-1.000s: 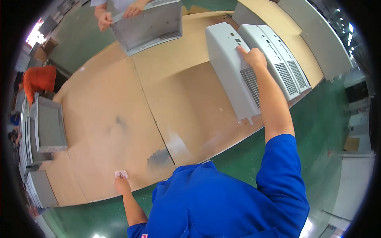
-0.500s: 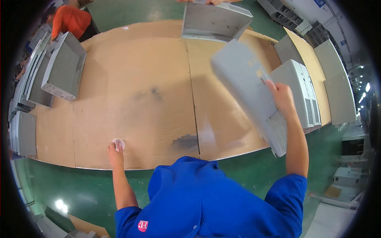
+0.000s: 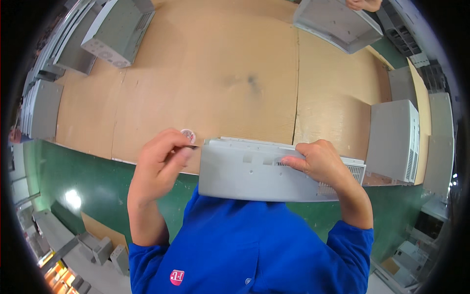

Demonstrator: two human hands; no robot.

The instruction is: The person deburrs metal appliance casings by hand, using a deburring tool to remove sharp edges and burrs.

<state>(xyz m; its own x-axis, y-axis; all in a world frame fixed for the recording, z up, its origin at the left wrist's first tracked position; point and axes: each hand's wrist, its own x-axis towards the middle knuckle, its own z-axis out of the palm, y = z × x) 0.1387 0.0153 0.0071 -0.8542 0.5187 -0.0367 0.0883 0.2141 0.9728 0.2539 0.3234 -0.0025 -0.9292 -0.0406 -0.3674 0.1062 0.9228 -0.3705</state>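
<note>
A light grey metal housing [image 3: 235, 179] with square cut-outs and a slotted grille stands on its edge at the table's near side, close against my body. Its upper rim is gripped by my right hand [image 3: 320, 161], thumb on the near face and fingers behind. Just off the housing's left end, my left hand [image 3: 164, 164] is closed in a pinch. A small thin dark piece [image 3: 192, 147] sticks out of that pinch; its kind is too small to make out. Behind these fingertips a small round whitish dish [image 3: 188, 134] with reddish marks lies on the table.
The table [image 3: 205, 59] is covered with brown board. Grey metal housings [image 3: 115, 36] stand in a row along the left side. Another housing [image 3: 394, 139] stands at the right. At the far right, another person's hand [image 3: 364, 5] holds an open grey case [image 3: 338, 24].
My right hand has brought the housing from the right to in front of my body. My left hand has lifted from the dish toward the housing's left end. The other person's case has shifted right in view.
</note>
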